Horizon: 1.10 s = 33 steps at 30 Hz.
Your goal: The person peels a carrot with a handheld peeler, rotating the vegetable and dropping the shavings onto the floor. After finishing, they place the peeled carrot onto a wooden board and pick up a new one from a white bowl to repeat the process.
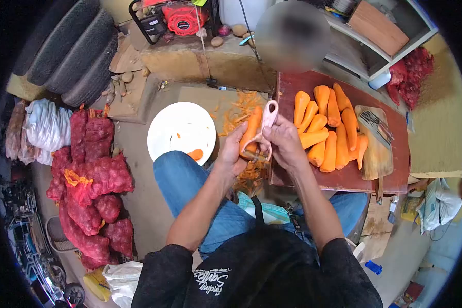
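My left hand [232,150] is wrapped round a carrot [252,127], held roughly upright above my lap. In my right hand [283,141] is a pink peeler [269,117], its lower end beside the carrot. Whether the blade touches the carrot cannot be told. To the right, several peeled carrots [330,149] lie heaped on a red-brown table [287,179]. A wooden board [373,160] with metal utensils [377,127] on it lies beside them. The white round plate [175,123] at the left holds an orange carrot piece [195,154]. Orange peelings [234,105] are scattered on the floor beyond my hands.
Red mesh sacks [98,174] are piled on the floor at the left, below stacked tyres [82,51]. A red machine [184,21] stands on a ledge at the top. Another person [291,38], face blurred, is beyond the table, near a shelf [364,56].
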Motion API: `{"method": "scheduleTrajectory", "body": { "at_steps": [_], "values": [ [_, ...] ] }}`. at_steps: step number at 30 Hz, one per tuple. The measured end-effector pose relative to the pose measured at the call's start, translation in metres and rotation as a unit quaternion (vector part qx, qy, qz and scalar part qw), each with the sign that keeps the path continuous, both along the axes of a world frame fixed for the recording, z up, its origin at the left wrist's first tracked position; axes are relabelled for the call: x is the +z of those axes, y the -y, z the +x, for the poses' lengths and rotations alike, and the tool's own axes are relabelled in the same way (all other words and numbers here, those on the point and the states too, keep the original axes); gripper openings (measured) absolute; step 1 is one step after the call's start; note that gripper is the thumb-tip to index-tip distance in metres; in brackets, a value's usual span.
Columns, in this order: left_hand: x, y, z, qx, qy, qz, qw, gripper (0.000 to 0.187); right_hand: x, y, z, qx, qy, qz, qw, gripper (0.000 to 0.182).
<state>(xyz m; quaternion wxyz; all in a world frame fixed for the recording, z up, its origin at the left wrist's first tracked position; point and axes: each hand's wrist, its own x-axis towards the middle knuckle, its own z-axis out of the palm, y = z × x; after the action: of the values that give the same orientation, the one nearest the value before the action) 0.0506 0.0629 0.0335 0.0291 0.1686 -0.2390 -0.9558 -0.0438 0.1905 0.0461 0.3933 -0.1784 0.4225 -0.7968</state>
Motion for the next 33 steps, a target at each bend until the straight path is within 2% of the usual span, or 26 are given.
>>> {"method": "scheduleTrajectory", "body": {
  "at_steps": [1, 3, 7, 10, 12, 15, 18, 21, 26, 29, 30, 31, 33],
  "values": [
    [-0.005, 0.001, 0.001, -0.001, 0.017, -0.021, 1.0, 0.04, -0.002, 0.004, -0.006, 0.004, 0.015, -0.012, 1.0, 0.024],
    [-0.018, 0.006, 0.005, -0.001, 0.049, -0.064, 0.997, 0.04, -0.007, 0.012, -0.03, -0.068, -0.028, 0.013, 0.997, 0.019],
    [-0.024, 0.013, 0.008, -0.039, 0.055, 0.002, 0.998, 0.042, -0.015, 0.028, -0.082, -0.189, -0.116, 0.038, 0.974, 0.01],
    [-0.022, 0.023, 0.004, -0.024, 0.04, -0.002, 0.999, 0.041, 0.014, 0.022, -0.072, -0.151, -0.063, 0.034, 0.986, 0.006],
    [-0.026, 0.03, 0.003, 0.004, 0.044, -0.007, 0.999, 0.041, 0.007, 0.014, -0.038, -0.093, -0.058, 0.037, 0.993, 0.013],
    [-0.016, 0.018, -0.015, 0.108, 0.086, 0.016, 0.99, 0.038, 0.006, 0.017, 0.01, -0.046, -0.015, 0.071, 0.996, 0.026],
    [-0.008, 0.022, 0.0, 0.019, 0.026, -0.059, 0.998, 0.035, -0.008, 0.015, 0.001, -0.042, -0.005, 0.031, 0.999, 0.025],
    [-0.023, 0.017, 0.001, 0.018, 0.056, -0.091, 0.994, 0.035, -0.021, 0.021, -0.032, -0.088, -0.02, 0.024, 0.996, 0.018],
    [-0.024, 0.021, 0.002, 0.006, 0.053, -0.065, 0.996, 0.035, -0.028, 0.024, -0.086, -0.202, -0.05, 0.027, 0.978, 0.016],
    [-0.026, 0.025, -0.002, 0.018, 0.041, -0.06, 0.997, 0.036, -0.001, 0.018, -0.05, -0.141, -0.027, 0.037, 0.989, 0.016],
    [-0.027, 0.024, -0.002, 0.024, 0.038, -0.057, 0.997, 0.036, 0.004, 0.02, -0.026, -0.143, -0.034, 0.033, 0.989, 0.022],
    [-0.023, 0.023, -0.004, 0.03, 0.033, -0.058, 0.997, 0.037, 0.0, 0.017, -0.014, -0.094, -0.047, 0.047, 0.993, 0.026],
    [-0.011, 0.019, -0.007, 0.04, 0.021, -0.062, 0.997, 0.037, 0.008, 0.02, 0.004, -0.057, 0.004, 0.031, 0.998, 0.029]
  ]
}}
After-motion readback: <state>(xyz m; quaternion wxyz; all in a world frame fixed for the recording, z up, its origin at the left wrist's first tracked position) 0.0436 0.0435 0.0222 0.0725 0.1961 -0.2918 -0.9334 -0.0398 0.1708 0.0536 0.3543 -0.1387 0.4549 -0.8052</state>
